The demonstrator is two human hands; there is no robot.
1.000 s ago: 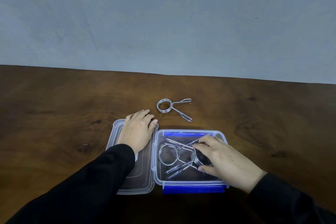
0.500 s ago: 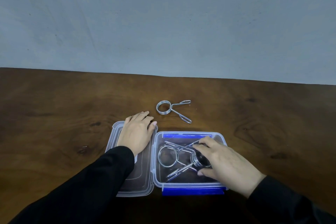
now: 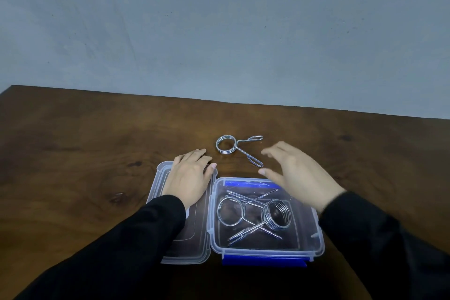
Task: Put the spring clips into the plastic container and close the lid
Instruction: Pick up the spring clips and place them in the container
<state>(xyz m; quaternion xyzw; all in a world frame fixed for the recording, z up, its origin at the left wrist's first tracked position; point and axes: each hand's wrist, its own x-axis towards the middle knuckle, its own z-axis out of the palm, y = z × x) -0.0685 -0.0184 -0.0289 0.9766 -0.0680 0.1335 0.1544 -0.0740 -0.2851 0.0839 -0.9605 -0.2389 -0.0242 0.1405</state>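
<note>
Two spring clips [image 3: 253,217] lying crossed inside the clear plastic container [image 3: 316,243], lid [image 3: 194,248] flung open flat to its left. Left hand [image 3: 188,178] pressed palm-down on that lid, fingers spread, gripping nothing. Right hand [image 3: 297,173] up above the container's far edge, fingers splayed wide and empty, a touch blurred. Third spring clip [image 3: 235,147] out on the wooden surface [image 3: 73,153], just beyond the container, between both hands' fingertips.
</note>
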